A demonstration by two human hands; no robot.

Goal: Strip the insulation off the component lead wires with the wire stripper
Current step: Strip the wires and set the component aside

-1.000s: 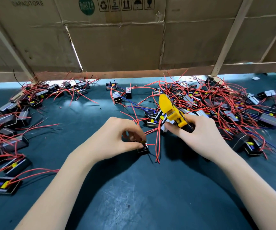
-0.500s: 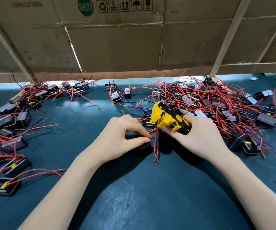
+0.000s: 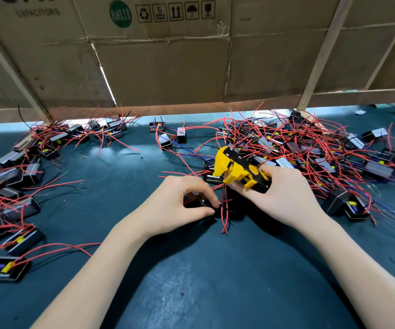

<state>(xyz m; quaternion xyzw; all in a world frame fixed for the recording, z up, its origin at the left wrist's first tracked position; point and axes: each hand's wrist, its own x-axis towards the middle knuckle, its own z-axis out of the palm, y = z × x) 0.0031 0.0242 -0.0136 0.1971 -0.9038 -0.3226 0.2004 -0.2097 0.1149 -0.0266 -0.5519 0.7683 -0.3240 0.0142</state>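
On the brown corrugated cardboard sheet standing behind the table, the grey word "CAPACITORS" is printed at about 11 o'clock. Toward 12 o'clock, a round green sticker marked "RoHS 2.0" is seen. Beside it, a row of black handling symbols is printed; the number "5" is read in the second one.

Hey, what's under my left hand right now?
A small black component pinched by the left hand, red lead wires sticking out to the right. The fingers cover most of its body.
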